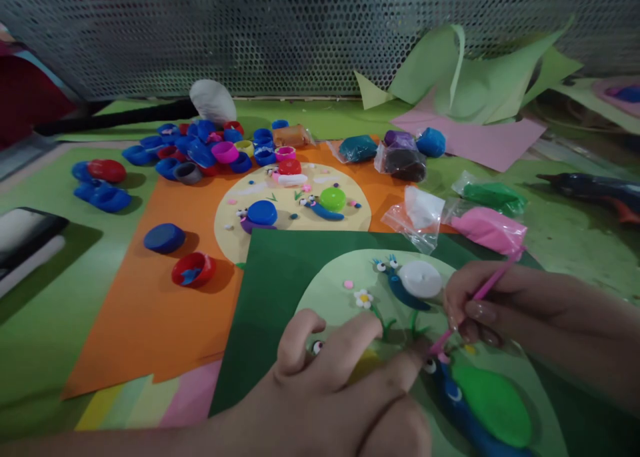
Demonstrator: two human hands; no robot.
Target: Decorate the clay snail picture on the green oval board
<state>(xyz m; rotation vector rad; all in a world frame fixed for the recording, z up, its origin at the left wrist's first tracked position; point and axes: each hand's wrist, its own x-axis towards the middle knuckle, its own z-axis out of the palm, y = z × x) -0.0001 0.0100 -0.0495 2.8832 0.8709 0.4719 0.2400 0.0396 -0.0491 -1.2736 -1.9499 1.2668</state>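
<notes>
My right hand (520, 303) grips a thin pink modelling tool (493, 282), its lower tip at the head of a blue clay snail (457, 403) with a green shell. My left hand (345, 393) rests over the artwork with fingers apart, its index fingertip beside that snail's eye and the tool tip. Beneath both lies a dark green sheet (273, 297) with a pale green rounded paper shape (325, 290). On it are a blue snail with a white shell (421, 279) and a clay daisy (363, 299). Another clay figure is mostly hidden under my left hand.
Behind, a second snail picture (295, 203) lies on orange paper (120, 310). Bottle caps (200, 151) are heaped at back left. Bagged clay, including pink clay (493, 229), sits at the right, near a glue gun (595, 190). A perforated metal panel (300, 37) stands behind.
</notes>
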